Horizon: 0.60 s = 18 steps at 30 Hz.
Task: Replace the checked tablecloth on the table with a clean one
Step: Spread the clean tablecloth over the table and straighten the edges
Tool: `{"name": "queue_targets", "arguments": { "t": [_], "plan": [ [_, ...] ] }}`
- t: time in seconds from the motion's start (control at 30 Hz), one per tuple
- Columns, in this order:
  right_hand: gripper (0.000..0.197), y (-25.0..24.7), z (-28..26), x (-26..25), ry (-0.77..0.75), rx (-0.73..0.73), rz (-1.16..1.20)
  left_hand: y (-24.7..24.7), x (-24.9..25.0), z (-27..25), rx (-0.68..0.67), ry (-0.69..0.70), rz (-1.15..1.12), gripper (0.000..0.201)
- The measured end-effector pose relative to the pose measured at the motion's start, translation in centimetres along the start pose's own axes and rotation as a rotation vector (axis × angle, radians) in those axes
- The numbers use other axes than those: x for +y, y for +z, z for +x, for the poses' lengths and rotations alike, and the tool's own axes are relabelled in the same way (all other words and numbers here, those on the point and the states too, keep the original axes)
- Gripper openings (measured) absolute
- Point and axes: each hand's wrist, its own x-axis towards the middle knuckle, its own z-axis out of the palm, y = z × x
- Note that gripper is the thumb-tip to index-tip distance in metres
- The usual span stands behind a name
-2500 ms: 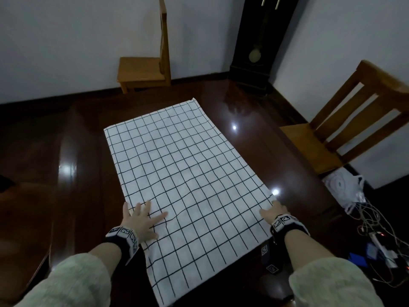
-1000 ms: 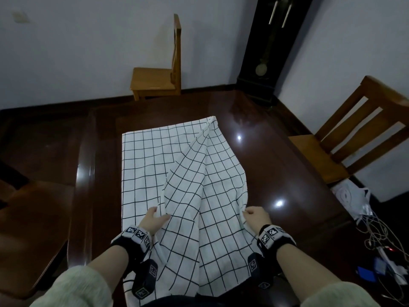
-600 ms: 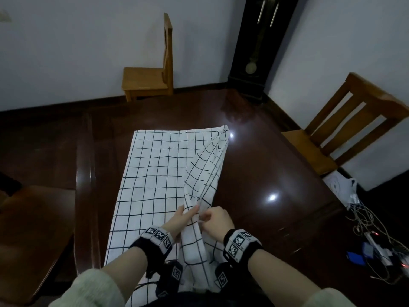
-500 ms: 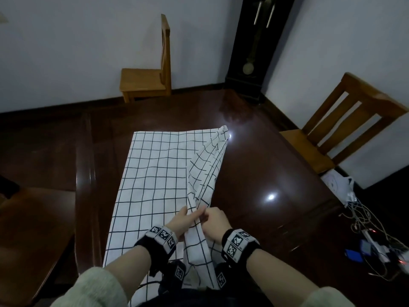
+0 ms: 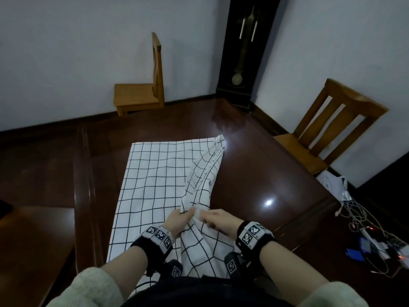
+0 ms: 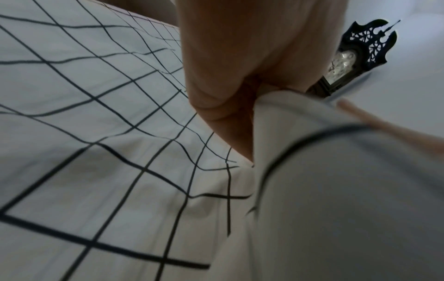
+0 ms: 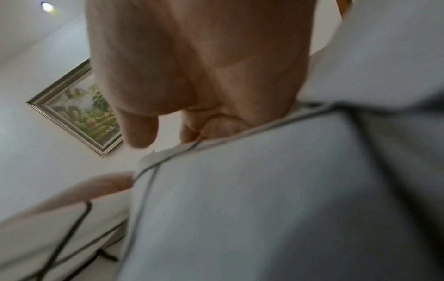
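The white checked tablecloth (image 5: 155, 180) lies on the dark wooden table (image 5: 265, 173), its left part flat and its right side gathered into a raised fold (image 5: 203, 173). My left hand (image 5: 179, 220) and my right hand (image 5: 218, 220) meet at the near end of that fold, each pinching the bunched cloth. In the left wrist view my fingers (image 6: 228, 85) grip the cloth's edge (image 6: 312, 171) above the flat grid. The right wrist view is mostly filled by cloth (image 7: 264, 199) held under my curled fingers (image 7: 204, 85). No other cloth is in view.
A wooden chair (image 5: 327, 131) stands at the table's right side, a small one (image 5: 141, 94) against the far wall. A tall dark clock (image 5: 245, 52) fills the corner. Cables and devices (image 5: 376, 235) lie on the floor at right, beside a white bag (image 5: 332, 182).
The cloth lay flat under both hands. My right hand then drew its right edge over to the left, and both hands now meet at the gathered fold.
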Motion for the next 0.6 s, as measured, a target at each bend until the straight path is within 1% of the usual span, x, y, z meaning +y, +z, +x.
{"name": "queue_targets", "arguments": {
  "t": [0.07, 0.13, 0.2, 0.27, 0.3, 0.37, 0.43, 0.5, 0.57, 0.6],
  "plan": [
    [0.047, 0.1, 0.2, -0.9, 0.061, 0.059, 0.016, -0.6, 0.2, -0.2, -0.001, 0.04, 0.033, 0.027],
    [0.052, 0.7, 1.0, -1.1, 0.047, 0.168, -0.042, -0.9, 0.4, -0.6, -0.065, 0.1, 0.119, 0.022],
    [0.048, 1.5, 1.8, -0.9, 0.004, 0.235, -0.082, -0.9, 0.4, -0.9, -0.145, 0.132, 0.224, 0.033],
    [0.038, 2.2, 2.2, -0.9, -0.031, 0.25, -0.149, -1.1, 0.1, -0.9, -0.165, 0.131, 0.268, 0.038],
    [0.034, 2.2, 2.4, -0.8, -0.061, 0.254, -0.18, -1.2, 0.0, -0.8, -0.164, 0.124, 0.249, 0.036],
    [0.036, 2.1, 2.5, -0.7, -0.134, 0.265, -0.223, -1.5, -0.2, -0.8, -0.169, 0.096, 0.202, 0.031],
    [0.039, 1.8, 2.5, -0.6, -0.171, 0.291, -0.237, -1.8, -0.6, -0.9, -0.136, 0.093, 0.194, 0.033],
    [0.04, 1.6, 2.6, -0.4, -0.162, 0.365, -0.239, -2.1, -0.7, -1.1, -0.098, 0.064, 0.16, 0.035],
    [0.041, 1.0, 2.8, -0.1, -0.134, 0.447, -0.228, -2.5, -0.7, -0.9, -0.069, 0.004, 0.024, 0.027],
    [0.041, 0.5, 2.8, -0.1, -0.1, 0.492, -0.237, -3.0, -0.8, -0.7, -0.04, -0.02, -0.009, 0.023]
  ]
}}
